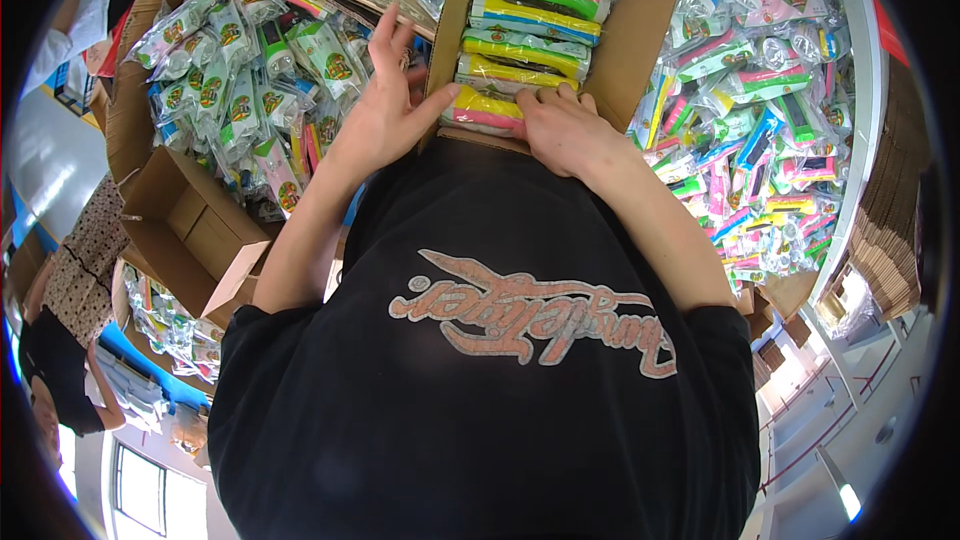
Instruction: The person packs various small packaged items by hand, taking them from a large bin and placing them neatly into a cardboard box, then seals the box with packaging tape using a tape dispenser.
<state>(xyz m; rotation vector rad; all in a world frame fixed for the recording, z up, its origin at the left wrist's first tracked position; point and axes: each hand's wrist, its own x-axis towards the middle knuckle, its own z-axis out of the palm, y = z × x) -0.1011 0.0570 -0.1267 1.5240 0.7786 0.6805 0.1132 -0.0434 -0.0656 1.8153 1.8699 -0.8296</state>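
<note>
Left hand spread at the carton; right hand on packets, fingertips hidden; its grip unclear.

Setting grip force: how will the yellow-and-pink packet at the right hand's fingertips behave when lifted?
The packet will probably be slippery, since its plastic wrapping looks glossy. The wrapping likely crinkles and gives, as it looks creased. Rolling seems unlikely in place: it lies inside the carton, close beside the next packet.
</note>
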